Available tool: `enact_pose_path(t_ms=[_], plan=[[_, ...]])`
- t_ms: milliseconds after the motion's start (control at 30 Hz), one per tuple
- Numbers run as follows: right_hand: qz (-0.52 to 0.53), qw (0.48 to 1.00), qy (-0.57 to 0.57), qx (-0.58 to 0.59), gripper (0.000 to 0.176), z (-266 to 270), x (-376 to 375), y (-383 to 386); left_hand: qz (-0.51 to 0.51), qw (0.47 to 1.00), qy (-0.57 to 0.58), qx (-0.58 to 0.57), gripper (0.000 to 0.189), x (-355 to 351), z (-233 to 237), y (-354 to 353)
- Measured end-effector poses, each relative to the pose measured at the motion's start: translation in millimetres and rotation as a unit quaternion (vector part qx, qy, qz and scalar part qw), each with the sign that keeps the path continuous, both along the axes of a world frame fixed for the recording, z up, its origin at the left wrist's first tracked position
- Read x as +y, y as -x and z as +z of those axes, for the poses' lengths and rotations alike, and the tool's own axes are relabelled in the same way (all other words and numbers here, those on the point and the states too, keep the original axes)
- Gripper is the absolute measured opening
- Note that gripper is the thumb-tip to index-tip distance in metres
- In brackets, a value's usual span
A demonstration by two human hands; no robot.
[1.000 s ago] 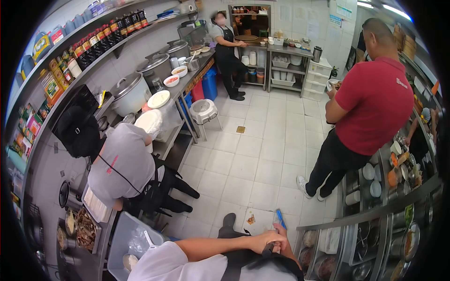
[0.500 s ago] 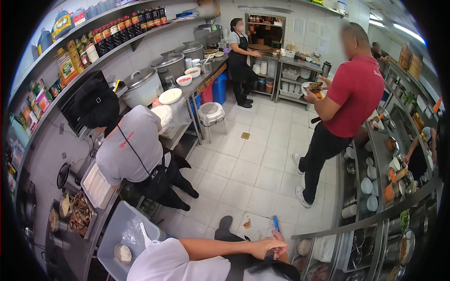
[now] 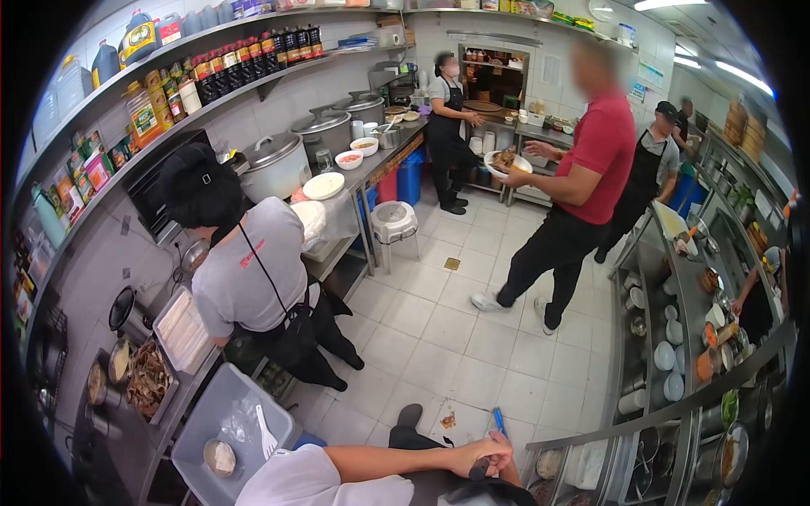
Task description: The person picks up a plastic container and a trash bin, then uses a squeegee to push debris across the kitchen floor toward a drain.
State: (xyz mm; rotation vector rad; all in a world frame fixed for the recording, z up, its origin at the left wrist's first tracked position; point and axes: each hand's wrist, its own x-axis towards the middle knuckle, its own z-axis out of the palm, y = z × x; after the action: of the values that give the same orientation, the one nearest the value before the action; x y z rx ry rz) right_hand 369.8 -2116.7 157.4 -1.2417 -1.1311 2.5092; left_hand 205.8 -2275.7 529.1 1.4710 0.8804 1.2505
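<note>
My left hand reaches across from a white sleeve at the bottom of the view. It is closed and pressed against my right hand, which is closed too. The rounded end of a dark handle sticks out from between the hands, toward me; the rest of that tool is hidden, so I cannot tell its kind. Just beyond the fingers shows a slim blue object. Left of my forearm stands a grey plastic tub with a white bowl and a white spatula inside.
A co-worker in grey stands at the left counter. Another in red holds a plate of food on the tiled floor. More people work farther back. Metal shelving runs along the right. Food scraps lie on the floor.
The view has shifted slightly. The person in red has turned and moved leftward with the plate, uncovering a worker in a black apron behind. My hands stay together, with the dark handle's end showing more plainly.
</note>
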Motion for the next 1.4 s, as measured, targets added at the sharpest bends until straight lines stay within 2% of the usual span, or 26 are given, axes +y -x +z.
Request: enact_pose_path(t_ms=[200, 433, 500, 567, 633, 733, 833, 1100, 1267, 1367, 1400], plan=[[0.015, 0.999, -0.030, -0.026, 0.027, 17.5, -2.7, 4.1, -0.004, 1.000, -0.015, 0.013, 0.003, 1.2, -12.2, -2.9], [0.017, 0.995, -0.088, -0.045, 0.028, 35.6, -6.1, 2.8, -0.019, 0.999, -0.005, 0.027, 0.002, 1.7, -2.0, -1.5], [0.018, 0.990, -0.132, -0.041, 0.028, 42.5, -6.8, 6.0, -0.015, 0.999, 0.007, 0.030, 0.001, 2.2, -7.2, -0.4], [0.021, 0.970, -0.237, -0.039, 0.028, 51.4, -9.0, 9.2, -0.025, 0.999, 0.013, 0.035, 0.004, 3.3, 0.4, 2.3], [0.011, 0.949, -0.310, -0.060, 0.028, 65.1, -14.3, 12.5, 0.007, 1.000, 0.004, 0.020, 0.005, -1.0, -0.7, -3.7], [-0.024, 0.992, -0.085, -0.089, 0.038, 104.2, -26.1, 19.5, -0.005, 0.998, 0.019, 0.063, 0.006, 0.5, 8.5, 2.4], [-0.082, 0.989, -0.050, -0.116, 0.028, 133.4, -33.7, 25.7, -0.004, 0.997, 0.033, 0.072, 0.006, 2.3, 14.6, 2.6], [-0.102, 0.990, -0.043, -0.091, 0.029, 155.4, -36.6, 24.0, -0.023, 0.996, 0.050, 0.074, 0.005, 6.4, 14.3, 0.3], [-0.103, 0.990, -0.041, -0.084, 0.029, 141.1, -35.8, 22.7, -0.014, 0.995, 0.038, 0.088, 0.005, 7.0, 12.4, 0.8], [-0.034, 0.995, -0.055, -0.076, 0.046, 115.9, -27.7, 19.0, -0.024, 0.992, 0.060, 0.108, 0.007, 7.3, 12.7, 4.1], [-0.036, 0.995, -0.053, -0.079, 0.046, 111.7, -27.0, 17.8, -0.028, 0.990, 0.071, 0.116, 0.009, 7.6, 13.1, 4.7]])
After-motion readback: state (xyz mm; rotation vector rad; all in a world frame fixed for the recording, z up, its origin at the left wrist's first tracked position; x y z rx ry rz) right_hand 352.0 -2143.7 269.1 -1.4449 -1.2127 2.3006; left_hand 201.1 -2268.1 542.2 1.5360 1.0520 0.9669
